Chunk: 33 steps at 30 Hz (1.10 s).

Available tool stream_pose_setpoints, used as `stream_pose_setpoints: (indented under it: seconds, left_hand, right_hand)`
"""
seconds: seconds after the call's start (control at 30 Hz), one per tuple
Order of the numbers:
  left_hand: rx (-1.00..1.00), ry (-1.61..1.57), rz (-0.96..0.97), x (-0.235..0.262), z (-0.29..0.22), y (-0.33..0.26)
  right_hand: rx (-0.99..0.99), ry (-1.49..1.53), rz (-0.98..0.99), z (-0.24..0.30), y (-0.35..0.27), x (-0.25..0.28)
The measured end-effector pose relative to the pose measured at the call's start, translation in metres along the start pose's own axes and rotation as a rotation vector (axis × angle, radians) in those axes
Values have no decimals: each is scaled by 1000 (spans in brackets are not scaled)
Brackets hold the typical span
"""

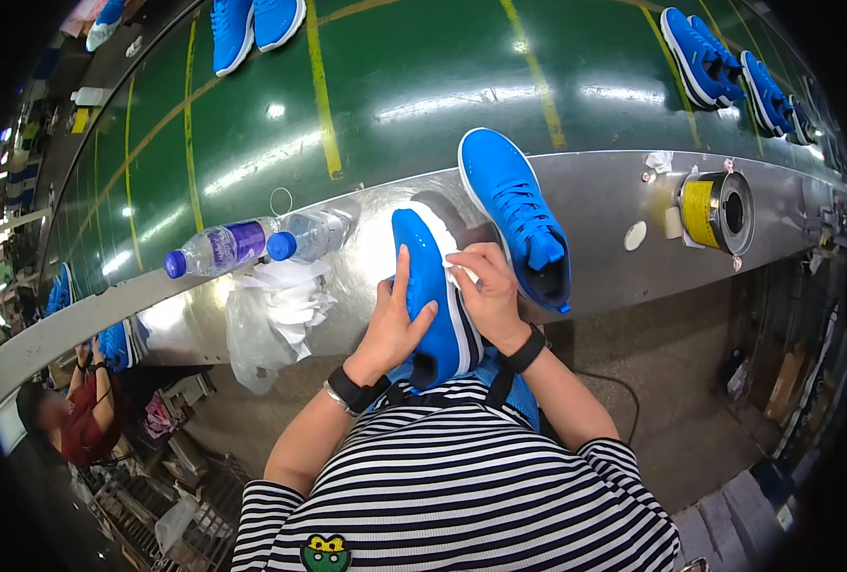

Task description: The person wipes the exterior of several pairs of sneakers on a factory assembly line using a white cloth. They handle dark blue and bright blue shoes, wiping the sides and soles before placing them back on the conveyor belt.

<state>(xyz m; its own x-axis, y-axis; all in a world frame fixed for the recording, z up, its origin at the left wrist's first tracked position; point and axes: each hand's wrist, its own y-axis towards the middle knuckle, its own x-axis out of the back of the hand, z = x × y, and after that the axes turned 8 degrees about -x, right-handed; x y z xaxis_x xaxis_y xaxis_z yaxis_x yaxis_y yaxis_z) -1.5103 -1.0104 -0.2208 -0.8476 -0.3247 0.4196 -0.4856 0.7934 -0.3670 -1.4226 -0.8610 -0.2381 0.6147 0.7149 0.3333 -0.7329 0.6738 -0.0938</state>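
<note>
A blue sneaker (427,276) with a white sole lies tilted on its side at the metal edge in front of me. My left hand (392,329) grips it, index finger along the upper and thumb across it. My right hand (488,294) pinches a small white piece of paper or cloth (460,274) against the sole's side edge. Just to the right, a second blue sneaker (517,205) sits upright with its toe on the green surface, touching neither hand.
Left of the shoe lie two plastic bottles (237,243) and a clear bag with crumpled white paper (280,305). A yellow-labelled tin (714,212) stands at right. More blue sneakers (700,59) sit on the green belt (423,76). Another person (85,415) works at far left.
</note>
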Motion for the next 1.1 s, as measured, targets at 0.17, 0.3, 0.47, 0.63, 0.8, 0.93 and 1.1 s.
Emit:
stream_pose_setpoints:
  seconds: [0.17,0.3,0.47,0.63,0.8,0.93,1.1]
  left_hand:
    - [7,-1,31,3,0,2]
    - [-20,17,10,1,4,1]
    - [11,-11,9,0,4,0]
    - [8,13,2,1,1,2]
    - [37,15,14,0,-4,2]
    - [-10,36,-2,-1,2,2]
    - [19,-2,-7,-2,1,4]
  right_hand:
    - [135,-143,72,-8,-12,3]
    - [174,-147,61,-7,-19,1]
    - [179,-166,-37,-3,6,-3]
    - [193,-142,47,-5,-14,0]
    - [232,-147,-1,-4,12,-4]
    - [225,-133,69,-8,-11,0]
    - [239,-113,11,-3,16,-1]
